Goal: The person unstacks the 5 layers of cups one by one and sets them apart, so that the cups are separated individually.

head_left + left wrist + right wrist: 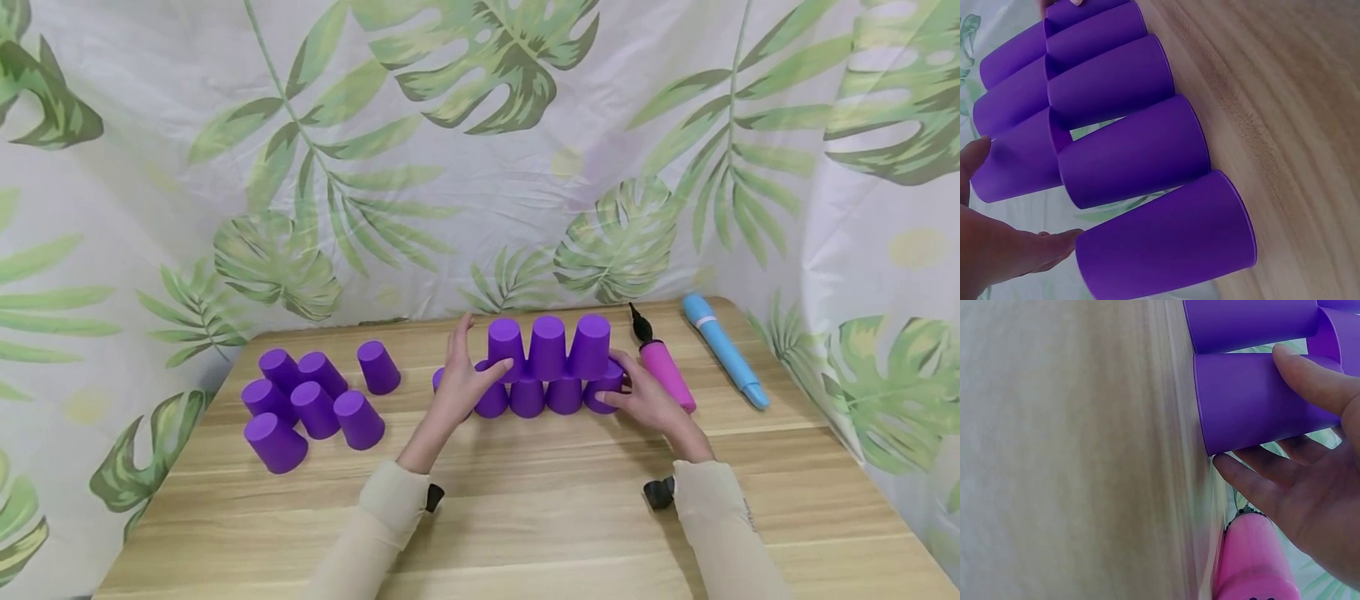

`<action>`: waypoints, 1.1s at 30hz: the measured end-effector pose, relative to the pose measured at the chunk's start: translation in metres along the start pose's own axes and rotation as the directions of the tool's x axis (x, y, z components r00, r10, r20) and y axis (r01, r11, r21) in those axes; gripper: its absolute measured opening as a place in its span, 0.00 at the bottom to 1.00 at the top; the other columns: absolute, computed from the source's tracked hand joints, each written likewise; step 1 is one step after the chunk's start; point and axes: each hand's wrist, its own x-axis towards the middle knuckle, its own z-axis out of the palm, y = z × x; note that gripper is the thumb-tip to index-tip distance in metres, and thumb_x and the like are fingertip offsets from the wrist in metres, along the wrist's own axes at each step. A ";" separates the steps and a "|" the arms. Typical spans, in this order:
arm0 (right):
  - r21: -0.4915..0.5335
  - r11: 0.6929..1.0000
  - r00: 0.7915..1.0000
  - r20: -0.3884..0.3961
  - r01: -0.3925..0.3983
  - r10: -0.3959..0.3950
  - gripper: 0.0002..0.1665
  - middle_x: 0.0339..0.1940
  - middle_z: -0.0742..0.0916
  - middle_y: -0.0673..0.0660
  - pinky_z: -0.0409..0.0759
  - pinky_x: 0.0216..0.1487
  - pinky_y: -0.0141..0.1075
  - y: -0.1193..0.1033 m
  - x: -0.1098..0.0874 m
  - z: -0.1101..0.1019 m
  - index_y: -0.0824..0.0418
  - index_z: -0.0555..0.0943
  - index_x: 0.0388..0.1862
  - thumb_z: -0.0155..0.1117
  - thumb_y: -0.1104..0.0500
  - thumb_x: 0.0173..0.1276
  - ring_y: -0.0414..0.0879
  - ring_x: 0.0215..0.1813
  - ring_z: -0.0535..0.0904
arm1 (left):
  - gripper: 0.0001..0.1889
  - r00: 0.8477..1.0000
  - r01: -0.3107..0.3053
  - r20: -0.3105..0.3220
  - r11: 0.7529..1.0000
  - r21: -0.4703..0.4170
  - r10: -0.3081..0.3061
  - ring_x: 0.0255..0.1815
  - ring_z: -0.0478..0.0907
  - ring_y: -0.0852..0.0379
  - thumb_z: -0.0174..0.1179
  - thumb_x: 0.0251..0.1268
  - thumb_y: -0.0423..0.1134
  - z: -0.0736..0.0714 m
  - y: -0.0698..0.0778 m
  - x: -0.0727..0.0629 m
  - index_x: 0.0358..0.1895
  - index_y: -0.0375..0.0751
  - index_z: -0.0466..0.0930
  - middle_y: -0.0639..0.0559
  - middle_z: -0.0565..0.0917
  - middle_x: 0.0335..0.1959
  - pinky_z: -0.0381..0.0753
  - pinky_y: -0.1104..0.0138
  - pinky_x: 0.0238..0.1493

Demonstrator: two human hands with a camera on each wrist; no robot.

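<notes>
1. 8 cups stand mouth-down in 2 rows on the table (525, 517): 3 upper cups (547, 348) on 5 base cups (527, 398).
2. 7 loose cups (315, 410) stand to the left.
3. Left hand (461, 379): fingers spread, thumb at the leftmost upper cup.
4. Right hand (647, 400): thumb and fingers pinching the rightmost base cup.
5. 1 pump (666, 375), 1 blue tube (726, 352) at right.

Mid-frame on the table (555, 533), three cups (547, 348) stand across a lower row of five cups (527, 398), the left hand (461, 383) at its left end, the right hand (648, 398) around its rightmost cup (1254, 400). At frame left stand six clustered cups (315, 410), another cup (378, 368) just right of them. Right of the row lies a balloon pump (667, 375), then a tube (723, 348); behind everything hangs a curtain (480, 208)
</notes>
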 end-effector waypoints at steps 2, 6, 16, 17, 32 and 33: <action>0.002 1.000 1.000 -0.001 -0.004 0.004 0.42 0.62 0.74 0.73 0.73 0.60 0.57 0.000 0.001 -0.001 0.65 0.56 0.73 0.66 0.65 0.65 0.68 0.63 0.71 | 0.48 1.000 -0.010 0.001 1.000 -0.012 0.010 0.71 0.57 0.41 0.70 0.56 0.43 0.004 -0.001 0.006 0.76 0.43 0.47 0.39 0.60 0.70 0.60 0.48 0.69; -0.002 1.000 1.000 -0.005 -0.009 0.009 0.42 0.62 0.74 0.73 0.73 0.60 0.57 0.000 0.001 0.000 0.65 0.57 0.73 0.66 0.65 0.64 0.68 0.62 0.71 | 0.44 1.000 -0.023 0.016 0.999 -0.024 0.023 0.69 0.61 0.39 0.70 0.56 0.39 0.010 -0.004 0.011 0.73 0.41 0.53 0.38 0.66 0.66 0.64 0.48 0.67; 0.001 1.000 1.000 -0.010 0.015 -0.015 0.41 0.60 0.75 0.73 0.74 0.59 0.57 0.000 0.001 0.004 0.66 0.58 0.72 0.66 0.66 0.64 0.68 0.61 0.72 | 0.33 0.994 -0.106 -0.032 0.994 -0.039 0.105 0.59 0.72 0.42 0.67 0.56 0.32 0.016 -0.006 0.012 0.65 0.38 0.65 0.40 0.74 0.58 0.74 0.49 0.59; -0.002 1.000 1.000 -0.009 0.018 -0.018 0.41 0.60 0.75 0.74 0.74 0.59 0.57 0.000 0.000 0.004 0.66 0.58 0.72 0.66 0.66 0.64 0.68 0.61 0.72 | 0.32 0.993 -0.112 -0.038 0.993 -0.049 0.110 0.59 0.72 0.42 0.67 0.56 0.31 0.016 -0.006 0.011 0.64 0.38 0.65 0.40 0.74 0.58 0.75 0.50 0.59; -0.007 1.000 1.000 -0.004 0.009 -0.009 0.41 0.61 0.75 0.73 0.74 0.60 0.56 0.002 0.001 0.001 0.66 0.58 0.72 0.66 0.66 0.64 0.68 0.62 0.72 | 0.31 0.948 -0.240 -0.206 0.970 0.038 0.243 0.56 0.74 0.44 0.68 0.52 0.29 -0.035 0.012 -0.026 0.60 0.33 0.65 0.38 0.75 0.53 0.75 0.52 0.58; -0.010 1.000 1.000 -0.005 0.011 -0.011 0.41 0.61 0.75 0.73 0.74 0.60 0.56 0.002 0.001 0.001 0.66 0.58 0.72 0.66 0.66 0.64 0.68 0.62 0.72 | 0.31 0.947 -0.233 -0.219 0.972 0.041 0.236 0.56 0.73 0.44 0.68 0.52 0.29 -0.042 0.014 -0.030 0.60 0.32 0.65 0.38 0.75 0.53 0.76 0.52 0.57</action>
